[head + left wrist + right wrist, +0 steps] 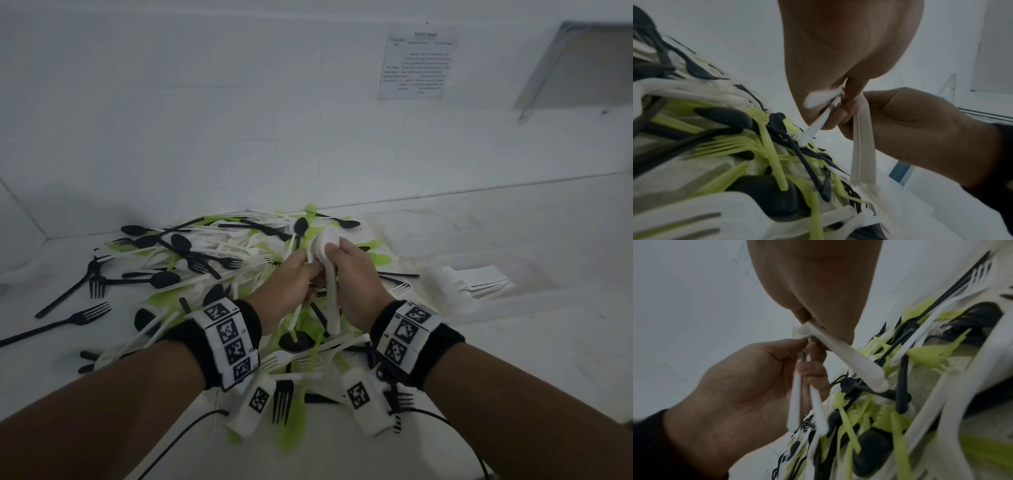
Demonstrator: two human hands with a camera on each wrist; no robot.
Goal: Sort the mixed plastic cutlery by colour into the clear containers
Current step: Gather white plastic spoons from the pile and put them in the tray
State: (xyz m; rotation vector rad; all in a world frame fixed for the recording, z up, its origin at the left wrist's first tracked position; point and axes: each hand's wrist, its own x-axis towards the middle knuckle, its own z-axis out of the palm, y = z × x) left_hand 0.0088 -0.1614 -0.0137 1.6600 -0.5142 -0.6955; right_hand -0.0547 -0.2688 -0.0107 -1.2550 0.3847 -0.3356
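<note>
A mixed pile of black, white and lime-green plastic cutlery (212, 260) covers the white counter. Both hands meet just above its middle. My right hand (354, 270) grips a nested stack of white spoons (330, 274), bowls up and handles hanging down; the stacked handles (863, 146) show in the left wrist view. My left hand (291, 281) pinches two thin white pieces (807, 404) beside the stack, their handles pointing down at the pile. Fingertips of the two hands touch around the white cutlery.
Two clear containers stand to the right: a far one (428, 236) that looks empty and a nearer one (534, 274) holding white cutlery (479, 282). A white wall with a paper notice (418, 63) stands behind. Black cables (185, 435) trail off both wrists.
</note>
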